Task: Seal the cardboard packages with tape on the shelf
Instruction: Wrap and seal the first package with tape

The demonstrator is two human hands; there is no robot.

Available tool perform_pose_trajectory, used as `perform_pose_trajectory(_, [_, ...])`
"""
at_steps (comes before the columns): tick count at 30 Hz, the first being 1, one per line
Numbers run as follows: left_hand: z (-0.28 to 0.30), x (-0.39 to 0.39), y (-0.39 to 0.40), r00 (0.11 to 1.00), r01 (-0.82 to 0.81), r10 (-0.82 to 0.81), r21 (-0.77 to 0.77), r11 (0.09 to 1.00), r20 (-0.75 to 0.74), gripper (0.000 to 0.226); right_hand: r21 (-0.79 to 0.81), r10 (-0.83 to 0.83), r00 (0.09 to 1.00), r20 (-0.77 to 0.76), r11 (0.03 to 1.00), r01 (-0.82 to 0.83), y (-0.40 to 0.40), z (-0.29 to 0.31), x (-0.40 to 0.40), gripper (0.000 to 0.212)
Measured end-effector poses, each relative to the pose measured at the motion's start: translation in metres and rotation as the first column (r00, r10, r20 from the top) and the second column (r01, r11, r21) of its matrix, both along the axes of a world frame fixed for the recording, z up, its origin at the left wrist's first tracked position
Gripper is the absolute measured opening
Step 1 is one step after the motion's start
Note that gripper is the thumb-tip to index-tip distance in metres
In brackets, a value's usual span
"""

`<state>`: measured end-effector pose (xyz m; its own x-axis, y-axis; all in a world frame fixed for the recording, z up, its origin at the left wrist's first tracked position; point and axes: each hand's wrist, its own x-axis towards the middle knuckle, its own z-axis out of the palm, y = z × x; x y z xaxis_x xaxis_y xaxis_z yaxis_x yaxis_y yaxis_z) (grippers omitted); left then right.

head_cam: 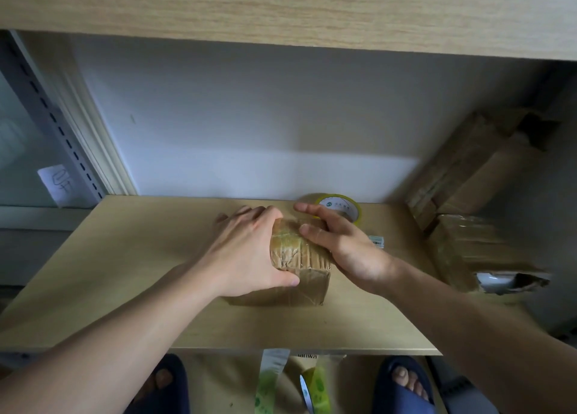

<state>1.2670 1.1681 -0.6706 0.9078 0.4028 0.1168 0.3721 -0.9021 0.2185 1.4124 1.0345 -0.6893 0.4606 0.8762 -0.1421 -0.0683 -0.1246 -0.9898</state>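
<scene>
While you hold the cardboard package (299, 257) in the middle of the shelf (125, 273), your left hand (249, 251) grips its left side, fingers curled over the far edge and thumb on the near face, and your right hand (340, 241) presses its top with fairly straight fingers. The tape already on it looks wrinkled; rubbing across those folds could set creases or leave an edge lifting, I judge. The tape roll (340, 209) sits just behind your right hand, near the wall, and a careless sweep could knock it. Its core carries a small round logo, too blurred to read. A paper note (57, 184) at left bears unreadable handwriting.
</scene>
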Motion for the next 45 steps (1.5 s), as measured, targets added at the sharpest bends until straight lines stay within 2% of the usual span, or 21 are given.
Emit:
perform_pose_trajectory(3, [-0.001, -0.001, 0.000, 1.000, 0.007, -0.007, 0.013, 1.000, 0.014, 0.083, -0.031, 0.139, 0.988, 0.067, 0.990, -0.138, -0.009, 0.004, 0.003, 0.078])
perform_pose_trajectory(10, [0.001, 0.000, 0.002, 1.000, 0.008, -0.008, 0.006, 1.000, 0.011, 0.087, -0.091, 0.269, 0.955, 0.123, 0.961, -0.260, -0.015, 0.002, 0.012, 0.114])
perform_pose_trajectory(12, [0.001, 0.001, 0.001, 1.000, 0.003, -0.003, 0.002, 1.000, 0.011, 0.088, -0.092, 0.234, 0.956, 0.178, 0.971, -0.221, -0.015, 0.000, 0.009, 0.105])
perform_pose_trajectory(15, [0.000, 0.002, 0.002, 1.000, -0.011, 0.011, 0.006, 1.000, 0.017, 0.086, -0.029, 0.111, 0.970, 0.216, 0.994, -0.108, -0.013, -0.003, 0.003, 0.077])
perform_pose_trajectory(17, [-0.002, 0.002, 0.002, 1.000, -0.011, 0.011, 0.010, 1.000, 0.022, 0.086, -0.011, 0.070, 0.970, 0.234, 0.998, -0.069, -0.012, -0.005, 0.002, 0.071])
perform_pose_trajectory(22, [-0.002, 0.001, 0.002, 1.000, -0.003, 0.003, 0.005, 1.000, 0.013, 0.083, 0.018, 0.067, 0.990, 0.123, 0.997, -0.070, -0.011, -0.003, 0.006, 0.056])
perform_pose_trajectory(26, [0.001, 0.001, 0.001, 1.000, -0.003, 0.003, -0.004, 1.000, -0.004, 0.086, -0.028, 0.041, 0.998, 0.049, 0.999, -0.040, -0.009, 0.003, 0.008, 0.044])
perform_pose_trajectory(30, [0.002, 0.000, -0.001, 1.000, 0.012, -0.012, 0.004, 1.000, 0.003, 0.087, -0.056, -0.028, 0.998, 0.058, 0.998, 0.031, -0.006, 0.007, 0.006, 0.011])
perform_pose_trajectory(34, [0.000, -0.003, 0.001, 0.997, 0.039, -0.042, 0.039, 0.998, 0.066, 0.086, 0.011, -0.075, 0.992, 0.100, 0.997, 0.074, -0.004, 0.005, 0.003, 0.007])
perform_pose_trajectory(37, [-0.003, -0.003, 0.002, 0.978, 0.039, -0.080, 0.204, 0.978, 0.195, 0.083, 0.139, -0.135, 0.968, 0.212, 0.984, 0.107, -0.001, 0.004, 0.004, 0.008])
perform_pose_trajectory(39, [-0.004, 0.000, 0.001, 0.976, 0.025, -0.081, 0.267, 0.963, 0.200, 0.079, 0.195, -0.156, 0.961, 0.227, 0.974, 0.112, -0.001, 0.006, 0.005, 0.006])
perform_pose_trajectory(42, [-0.002, -0.001, 0.000, 0.985, 0.075, -0.102, 0.188, 0.979, 0.137, 0.088, 0.211, -0.129, 0.973, 0.191, 0.974, 0.087, -0.008, 0.007, 0.014, 0.010])
perform_pose_trajectory(45, [0.008, -0.005, 0.004, 0.985, 0.170, -0.172, 0.072, 0.983, 0.021, 0.097, 0.169, -0.001, 0.985, 0.173, 0.985, -0.029, -0.017, 0.008, 0.019, 0.021])
